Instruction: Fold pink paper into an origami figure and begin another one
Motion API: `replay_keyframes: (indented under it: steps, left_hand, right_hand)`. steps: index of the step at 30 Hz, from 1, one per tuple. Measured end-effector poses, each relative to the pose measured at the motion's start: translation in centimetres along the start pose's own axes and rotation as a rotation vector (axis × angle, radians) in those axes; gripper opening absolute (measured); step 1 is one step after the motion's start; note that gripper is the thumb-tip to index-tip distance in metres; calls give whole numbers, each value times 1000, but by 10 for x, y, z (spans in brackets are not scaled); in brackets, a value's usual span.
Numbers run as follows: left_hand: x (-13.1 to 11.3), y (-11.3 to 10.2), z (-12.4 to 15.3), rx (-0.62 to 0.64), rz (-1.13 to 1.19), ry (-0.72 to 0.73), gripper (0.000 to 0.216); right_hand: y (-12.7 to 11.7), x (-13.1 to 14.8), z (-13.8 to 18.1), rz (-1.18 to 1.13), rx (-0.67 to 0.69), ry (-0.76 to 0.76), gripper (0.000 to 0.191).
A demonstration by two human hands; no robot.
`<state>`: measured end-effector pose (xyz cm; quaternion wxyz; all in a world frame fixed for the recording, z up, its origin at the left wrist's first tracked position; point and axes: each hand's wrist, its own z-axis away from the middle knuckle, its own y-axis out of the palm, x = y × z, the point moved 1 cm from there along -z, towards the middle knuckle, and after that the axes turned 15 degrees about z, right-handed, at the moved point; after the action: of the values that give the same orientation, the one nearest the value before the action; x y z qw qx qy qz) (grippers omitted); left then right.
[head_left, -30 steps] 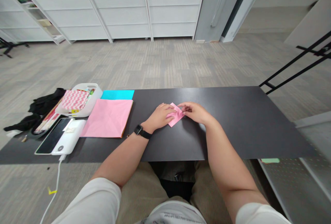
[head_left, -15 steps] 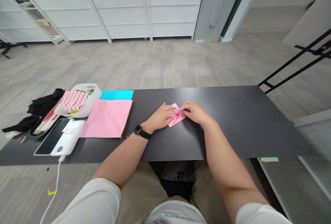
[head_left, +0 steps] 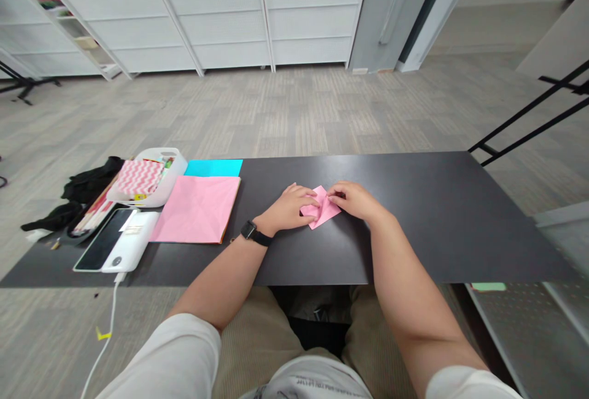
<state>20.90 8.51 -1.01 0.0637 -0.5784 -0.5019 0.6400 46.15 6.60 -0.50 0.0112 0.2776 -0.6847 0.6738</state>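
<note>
A small folded piece of pink origami paper [head_left: 324, 215] lies on the dark table, with a raised crease near its middle. My left hand [head_left: 294, 205], a black watch on its wrist, holds the left part of the paper; its fingers curve over it and the thumb rests at the near edge. At the upper right, my right hand [head_left: 352, 199] pinches a flap of the same paper between thumb and index finger. The fingertips of both hands cover parts of the folds.
On the dark table [head_left: 427, 215], left of my hands, a stack of pink paper [head_left: 197, 209] overlaps blue paper [head_left: 214, 167]. Beyond are a white basket [head_left: 170, 181], a phone [head_left: 102, 242], a white power bank [head_left: 131, 242] with a cable, and black cloth [head_left: 92, 178].
My right hand has shifted slightly away from my left, and more of the pink paper shows between them. The whole view has moved a little.
</note>
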Motion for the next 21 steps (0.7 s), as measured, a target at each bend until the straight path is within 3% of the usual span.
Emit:
replay_keyframes:
  steps: [6, 13, 21]
  left_hand:
    - [-4, -1, 0, -35, 13, -22, 20]
    - [-7, 2, -4, -73, 33, -47, 23]
    - [-7, 11, -4, -140, -34, -128, 23]
  right_hand:
    - [5, -1, -2, 39, -7, 28, 14]
    - [7, 5, -5, 96, -35, 78, 12]
    - [19, 7, -7, 118, -154, 121, 10]
